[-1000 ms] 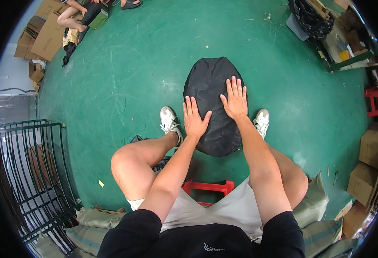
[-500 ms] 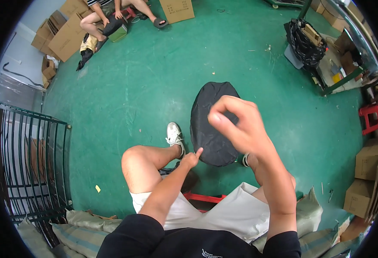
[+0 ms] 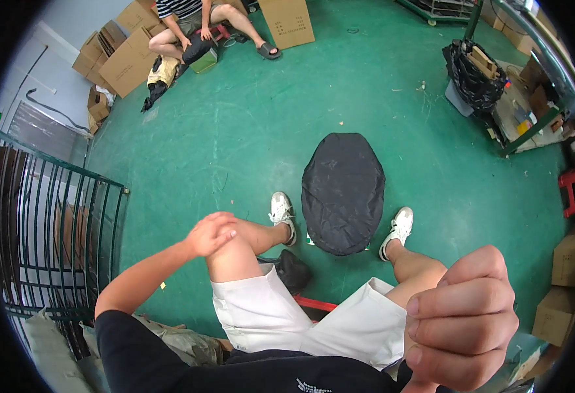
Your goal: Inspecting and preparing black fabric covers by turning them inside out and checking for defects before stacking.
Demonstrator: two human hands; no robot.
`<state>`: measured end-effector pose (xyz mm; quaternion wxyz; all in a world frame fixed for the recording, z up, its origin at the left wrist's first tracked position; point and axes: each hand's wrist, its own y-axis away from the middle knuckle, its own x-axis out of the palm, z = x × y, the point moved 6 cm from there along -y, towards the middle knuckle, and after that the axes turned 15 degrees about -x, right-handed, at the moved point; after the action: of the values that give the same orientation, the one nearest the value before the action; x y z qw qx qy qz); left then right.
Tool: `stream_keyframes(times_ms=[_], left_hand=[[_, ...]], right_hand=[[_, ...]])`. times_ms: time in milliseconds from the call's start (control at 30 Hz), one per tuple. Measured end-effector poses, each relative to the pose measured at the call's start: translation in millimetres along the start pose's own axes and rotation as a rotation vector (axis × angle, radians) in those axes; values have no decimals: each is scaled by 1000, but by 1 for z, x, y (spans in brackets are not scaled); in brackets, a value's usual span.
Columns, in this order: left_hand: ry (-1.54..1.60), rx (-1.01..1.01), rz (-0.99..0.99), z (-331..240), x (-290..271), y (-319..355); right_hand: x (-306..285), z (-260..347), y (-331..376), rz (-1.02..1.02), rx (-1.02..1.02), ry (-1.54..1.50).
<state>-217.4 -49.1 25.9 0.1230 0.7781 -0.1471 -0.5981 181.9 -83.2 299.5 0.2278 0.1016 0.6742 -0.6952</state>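
A black oval piece of crinkled fabric [image 3: 344, 194] lies between my feet; a little of something pale and green shows under its near edge. My left hand [image 3: 211, 234] rests on my left knee with its fingers loosely spread, holding nothing. Close to the camera at the lower right, my right hand [image 3: 463, 321] is raised over my right thigh, its fingers curled into a fist. The inside of that fist is hidden, so anything in it cannot be made out. Neither hand touches the black fabric.
A red stool edge [image 3: 317, 303] and a black bag [image 3: 292, 271] are between my legs. A green metal rack [image 3: 65, 171] stands left; cartons [image 3: 566, 259] and a wheeled cart [image 3: 526, 141] are right. Farther off, another person sits with a black bundle [image 3: 198, 48] on a green box.
My left hand has left the black fabric's near edge and moved left onto my knee. My right hand has come back from above the fabric toward me, its fingers now curled tighter.
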Motion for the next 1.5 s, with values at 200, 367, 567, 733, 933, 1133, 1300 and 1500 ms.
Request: stream_keyframes(times_ms=[200, 367, 567, 733, 933, 1133, 1300, 1500], left_hand=[[328, 80, -219, 20, 10, 6], [336, 89, -233, 20, 7, 8], [340, 72, -240, 28, 8, 9], [368, 67, -235, 34, 9, 12], [377, 65, -244, 34, 8, 13], [385, 50, -242, 34, 8, 13], [396, 58, -256, 35, 8, 13], [404, 49, -246, 36, 10, 12]], right_hand=[[8, 1, 0, 146, 9, 14], [9, 0, 2, 32, -49, 3], [8, -4, 19, -158, -3, 25], [17, 1, 29, -174, 75, 136], [11, 1, 35, -177, 161, 192], [17, 1, 41, -186, 194, 228], [9, 4, 42, -287, 170, 304], [11, 4, 41, -204, 189, 323]])
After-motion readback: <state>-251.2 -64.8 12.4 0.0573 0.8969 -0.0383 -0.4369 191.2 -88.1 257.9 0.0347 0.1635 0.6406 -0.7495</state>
